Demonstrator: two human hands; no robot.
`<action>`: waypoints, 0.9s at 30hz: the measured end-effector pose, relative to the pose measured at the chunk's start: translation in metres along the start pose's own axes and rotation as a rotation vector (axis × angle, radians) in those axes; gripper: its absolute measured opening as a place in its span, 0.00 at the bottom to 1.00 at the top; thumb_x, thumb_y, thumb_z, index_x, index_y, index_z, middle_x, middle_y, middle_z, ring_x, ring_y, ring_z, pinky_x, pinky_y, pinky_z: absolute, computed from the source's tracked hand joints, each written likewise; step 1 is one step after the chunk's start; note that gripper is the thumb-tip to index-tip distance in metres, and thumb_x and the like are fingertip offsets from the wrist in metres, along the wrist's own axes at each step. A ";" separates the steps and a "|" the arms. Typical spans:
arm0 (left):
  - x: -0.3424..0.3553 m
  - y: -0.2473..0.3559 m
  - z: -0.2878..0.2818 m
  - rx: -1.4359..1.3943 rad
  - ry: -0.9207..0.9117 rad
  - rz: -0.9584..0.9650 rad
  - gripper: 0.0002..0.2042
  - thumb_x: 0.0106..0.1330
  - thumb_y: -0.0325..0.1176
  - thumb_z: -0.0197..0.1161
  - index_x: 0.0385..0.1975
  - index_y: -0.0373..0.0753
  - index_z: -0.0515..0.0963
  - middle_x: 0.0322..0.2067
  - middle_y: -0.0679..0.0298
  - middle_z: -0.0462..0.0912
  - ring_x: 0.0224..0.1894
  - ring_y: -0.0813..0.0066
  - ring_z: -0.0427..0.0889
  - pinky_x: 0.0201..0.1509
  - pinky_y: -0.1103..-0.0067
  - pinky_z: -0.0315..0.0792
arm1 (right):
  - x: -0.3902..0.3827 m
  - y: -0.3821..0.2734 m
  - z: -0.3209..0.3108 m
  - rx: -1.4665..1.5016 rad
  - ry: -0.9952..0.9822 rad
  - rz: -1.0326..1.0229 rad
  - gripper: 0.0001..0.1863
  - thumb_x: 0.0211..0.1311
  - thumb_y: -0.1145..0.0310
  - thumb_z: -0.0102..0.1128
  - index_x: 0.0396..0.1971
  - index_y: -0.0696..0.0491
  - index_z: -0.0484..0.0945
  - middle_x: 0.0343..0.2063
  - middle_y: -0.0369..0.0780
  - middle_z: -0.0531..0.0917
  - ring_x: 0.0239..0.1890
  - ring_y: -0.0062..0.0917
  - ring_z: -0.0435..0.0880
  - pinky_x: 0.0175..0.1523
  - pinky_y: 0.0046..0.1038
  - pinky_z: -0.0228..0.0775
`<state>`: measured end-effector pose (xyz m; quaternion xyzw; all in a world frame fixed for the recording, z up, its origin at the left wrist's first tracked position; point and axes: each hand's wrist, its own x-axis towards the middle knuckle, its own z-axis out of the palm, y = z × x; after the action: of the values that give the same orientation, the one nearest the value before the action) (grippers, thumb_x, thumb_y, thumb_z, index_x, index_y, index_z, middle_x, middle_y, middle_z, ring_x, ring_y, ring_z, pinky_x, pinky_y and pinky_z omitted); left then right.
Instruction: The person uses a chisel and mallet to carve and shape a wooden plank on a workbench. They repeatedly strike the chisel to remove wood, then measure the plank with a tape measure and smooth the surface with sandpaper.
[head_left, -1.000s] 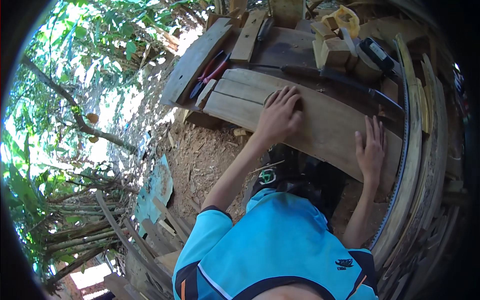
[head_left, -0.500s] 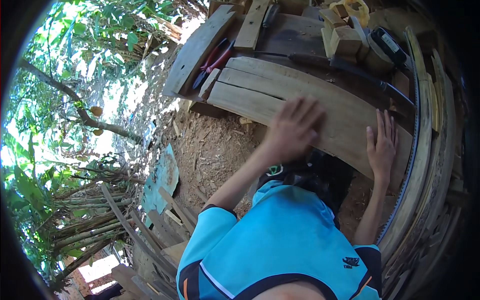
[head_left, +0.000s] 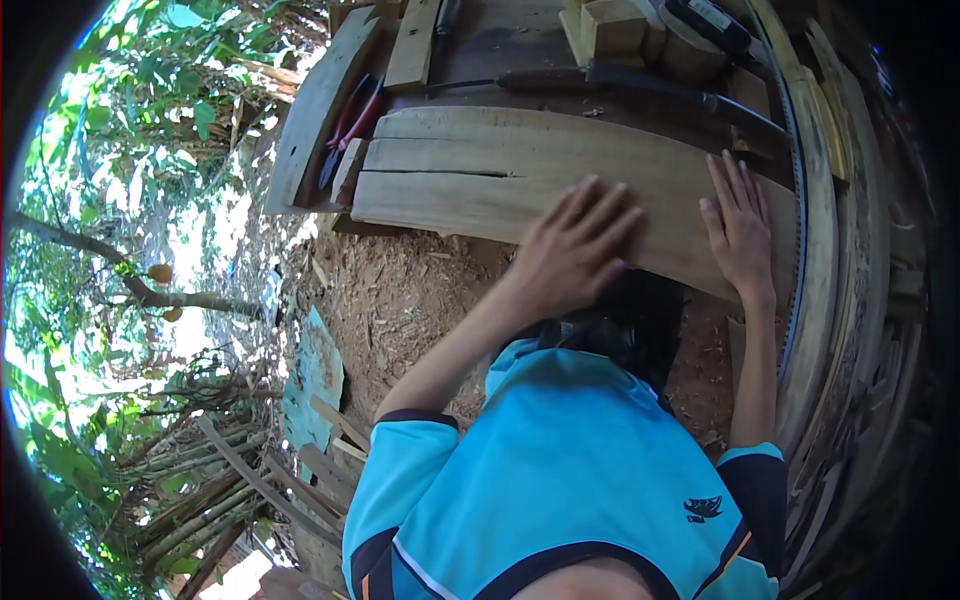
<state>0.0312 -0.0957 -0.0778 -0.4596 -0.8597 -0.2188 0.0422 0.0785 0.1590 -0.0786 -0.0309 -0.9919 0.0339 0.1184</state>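
Observation:
A wide wooden board (head_left: 440, 190) lies across the bench in front of me, with a long dark crack running in from its left end. My left hand (head_left: 577, 245) is over the board's near edge around its middle, fingers spread and slightly blurred, holding nothing. Near the right end, my right hand (head_left: 742, 225) rests flat on the wood with fingers stretched out. A small wood block (head_left: 347, 172) sits against the board's left end. Beside that block lie red-handled pliers (head_left: 352, 125).
Behind the board lies a long thin tool with a dark handle (head_left: 540, 79). Wood blocks (head_left: 613, 30) and a black case (head_left: 708, 22) stand at the back right. A toothed saw blade (head_left: 800, 220) curves along the right beside stacked planks (head_left: 825, 250). Wood shavings cover the dirt ground (head_left: 400, 290).
My view has shifted, so the bench sits further left and higher. My left hand has slid a little along the board. The right hand stays flat near the right end.

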 end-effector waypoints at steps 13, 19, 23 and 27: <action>0.041 -0.005 0.016 0.051 0.034 0.018 0.26 0.59 0.45 0.52 0.58 0.47 0.61 0.60 0.59 0.59 0.63 0.54 0.54 0.65 0.66 0.50 | -0.001 0.001 0.000 0.069 0.017 0.002 0.27 0.60 0.55 0.44 0.60 0.43 0.59 0.61 0.39 0.60 0.64 0.31 0.55 0.67 0.36 0.41; -0.027 -0.200 -0.030 0.686 0.027 -0.267 0.19 0.66 0.42 0.41 0.53 0.43 0.68 0.61 0.57 0.57 0.63 0.52 0.52 0.65 0.64 0.49 | -0.003 0.000 -0.003 0.025 0.059 -0.006 0.26 0.60 0.55 0.44 0.60 0.43 0.60 0.60 0.39 0.61 0.63 0.32 0.56 0.67 0.35 0.42; 0.035 -0.111 -0.011 -0.030 -0.029 -0.277 0.22 0.62 0.45 0.46 0.55 0.46 0.65 0.59 0.55 0.60 0.63 0.56 0.54 0.65 0.65 0.48 | -0.002 0.000 0.002 -0.024 0.064 0.057 0.25 0.61 0.57 0.43 0.59 0.44 0.61 0.60 0.39 0.62 0.63 0.31 0.58 0.67 0.35 0.43; 0.068 -0.003 0.031 -0.010 0.130 0.050 0.24 0.60 0.46 0.51 0.56 0.47 0.64 0.58 0.61 0.63 0.62 0.56 0.57 0.65 0.67 0.51 | 0.001 0.003 0.001 0.082 0.085 0.028 0.23 0.61 0.61 0.42 0.58 0.45 0.63 0.59 0.39 0.63 0.62 0.31 0.58 0.66 0.35 0.44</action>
<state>-0.0065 -0.0315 -0.0876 -0.4661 -0.8422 -0.2514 0.1010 0.0778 0.1621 -0.0800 -0.0413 -0.9832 0.0746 0.1611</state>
